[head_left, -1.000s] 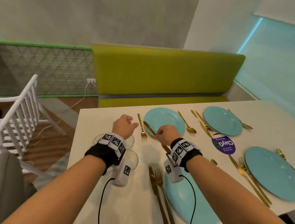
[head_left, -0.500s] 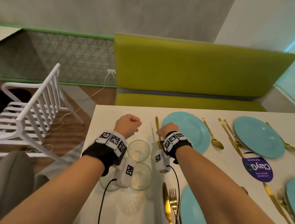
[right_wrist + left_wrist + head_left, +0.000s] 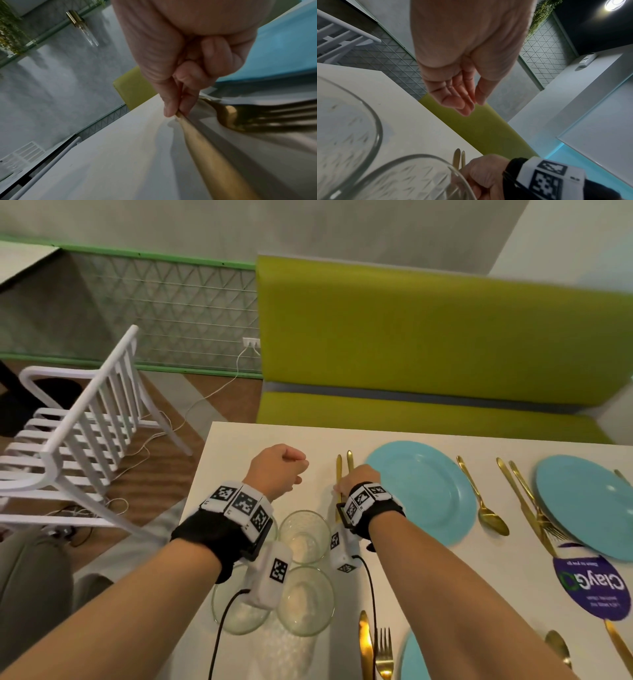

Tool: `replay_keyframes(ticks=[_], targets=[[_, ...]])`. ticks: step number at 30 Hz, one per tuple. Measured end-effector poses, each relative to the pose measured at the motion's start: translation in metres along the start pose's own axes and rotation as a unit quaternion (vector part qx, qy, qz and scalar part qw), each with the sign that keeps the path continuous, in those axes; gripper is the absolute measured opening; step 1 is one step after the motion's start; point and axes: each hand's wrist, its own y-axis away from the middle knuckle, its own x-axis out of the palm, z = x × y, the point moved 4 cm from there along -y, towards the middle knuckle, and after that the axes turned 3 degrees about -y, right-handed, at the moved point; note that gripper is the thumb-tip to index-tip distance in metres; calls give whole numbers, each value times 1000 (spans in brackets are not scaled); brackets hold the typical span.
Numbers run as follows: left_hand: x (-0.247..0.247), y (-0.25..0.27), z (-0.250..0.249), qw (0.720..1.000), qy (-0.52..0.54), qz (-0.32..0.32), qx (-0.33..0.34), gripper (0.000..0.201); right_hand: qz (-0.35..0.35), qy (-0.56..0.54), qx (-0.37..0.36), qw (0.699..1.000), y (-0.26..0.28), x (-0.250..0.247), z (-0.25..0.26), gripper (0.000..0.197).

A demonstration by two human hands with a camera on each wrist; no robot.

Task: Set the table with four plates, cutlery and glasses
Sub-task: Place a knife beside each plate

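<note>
A slim gold metal knife (image 3: 204, 143) is pinched between thumb and fingertips of the right hand (image 3: 356, 479), lying flat on the white surface (image 3: 233, 460) beside a gold fork (image 3: 254, 119), left of the round turquoise plate (image 3: 421, 491). The left hand (image 3: 277, 467) is held loosely curled above the surface, with nothing in its grip, near three clear glasses (image 3: 303, 537).

This looks like a cafe or restaurant dining area. A white table (image 3: 428, 436) is laid with turquoise plates (image 3: 421, 491) and gold cutlery (image 3: 481, 494), and a purple printed round card (image 3: 592, 587), like a branded coaster, lies at 3 o'clock. An olive-green upholstered bench (image 3: 445, 344) runs along the wall at 12 o'clock. A white slatted chair (image 3: 89, 419) stands at 9 o'clock on the wood floor, before a green-trimmed patterned wall panel (image 3: 154, 309).
</note>
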Motion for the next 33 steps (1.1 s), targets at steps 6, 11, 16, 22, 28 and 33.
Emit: replay_keyframes(ticks=[6,11,16,22,28,33], targets=[[1,-4,-1,1000,1,-2,-1,3,-9,-35,12,999,-11,0,5,29],[1,-7,2,1000,-5,-3,-3,4,-28,-44,6,999,-19,1,8,26],[-2,-9,5,1000,-9,-10,-12,4,-36,-52,5,998,-26,-3,6,21],[2,-9,4,1000,-12,-10,-16,3,-51,-70,6,996,-27,0,4,21],[6,-6,2,1000,-19,-14,-16,3,-47,-68,-5,997,-25,-1,1,23],[8,-2,3,1000,-7,-22,-20,3,-5,-69,-8,998,-19,-8,-4,30]])
